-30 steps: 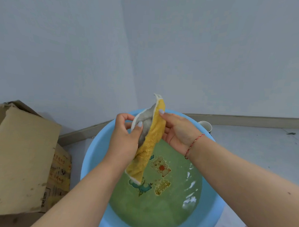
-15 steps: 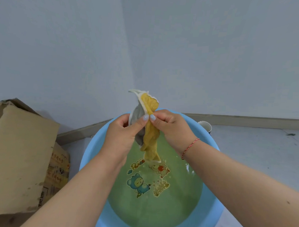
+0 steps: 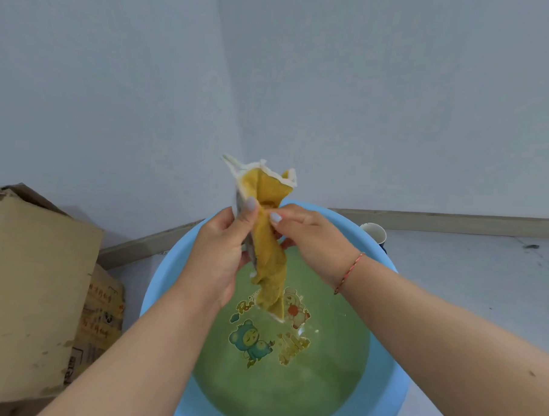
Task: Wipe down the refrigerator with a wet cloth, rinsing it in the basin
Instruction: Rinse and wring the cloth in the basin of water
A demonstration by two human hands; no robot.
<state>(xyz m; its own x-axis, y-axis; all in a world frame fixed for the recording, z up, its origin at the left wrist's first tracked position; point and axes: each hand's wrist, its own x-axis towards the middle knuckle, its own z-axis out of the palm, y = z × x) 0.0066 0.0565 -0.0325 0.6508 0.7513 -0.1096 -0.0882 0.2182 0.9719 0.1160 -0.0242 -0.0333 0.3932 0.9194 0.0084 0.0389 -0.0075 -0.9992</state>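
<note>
Over the blue basin [image 3: 156, 284], head view | my left hand [image 3: 216, 255] grips the bunched yellow cloth [image 3: 267, 239] by its upper part | my right hand [image 3: 312, 237] pinches it beside my left thumb | cloth hangs upright, tail just above the greenish water [image 3: 290, 381] | cardboard box [image 3: 27, 291] at left

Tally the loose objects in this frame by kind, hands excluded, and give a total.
Cloth: 1
Basin: 1
Cardboard box: 1
Cup: 1
Total: 4
</note>
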